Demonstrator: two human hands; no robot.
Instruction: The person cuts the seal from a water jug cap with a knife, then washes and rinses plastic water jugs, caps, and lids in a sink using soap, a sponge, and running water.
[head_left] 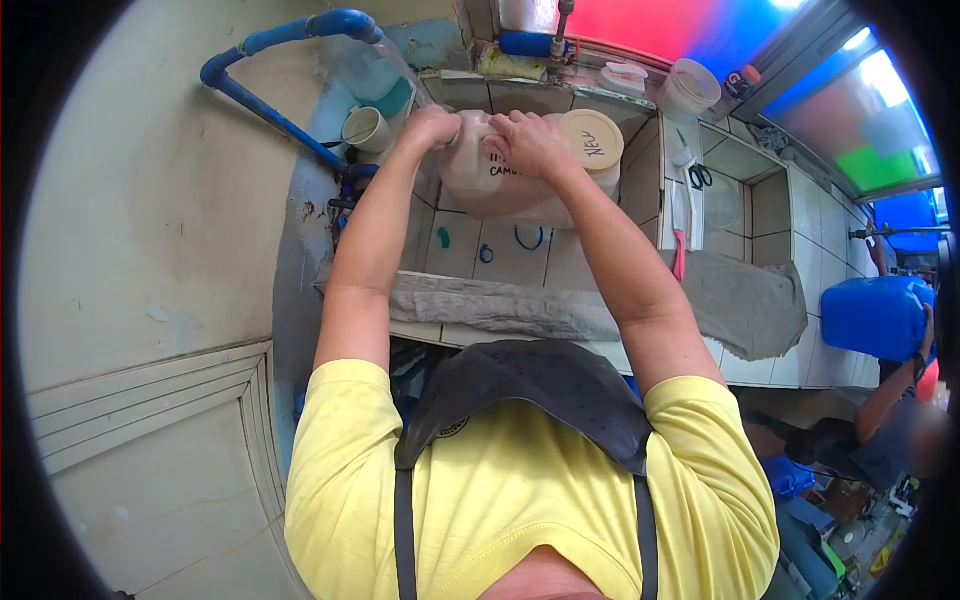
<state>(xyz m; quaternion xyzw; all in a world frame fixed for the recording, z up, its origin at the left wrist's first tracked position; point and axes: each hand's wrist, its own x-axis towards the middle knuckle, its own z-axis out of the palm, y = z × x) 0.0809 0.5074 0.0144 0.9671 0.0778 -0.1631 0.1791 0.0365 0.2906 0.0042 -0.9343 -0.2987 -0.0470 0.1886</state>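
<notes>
A translucent plastic jug with black handwriting stands in the tiled sink. At the jug's upper left, my left hand is closed around the lower end of a clear hose, which comes down from a blue pipe. My fingers hide the hose's tip. Across the top of the jug, my right hand grips it with bent fingers. Close beside my right wrist is a container with a cream lid marked in pen.
A white mug stands left of the sink. Small blue and green rings and scraps lie on the sink floor. Grey cloth covers the front edge. Scissors and a pink-handled tool lie right. Another person holds a blue jerrycan at far right.
</notes>
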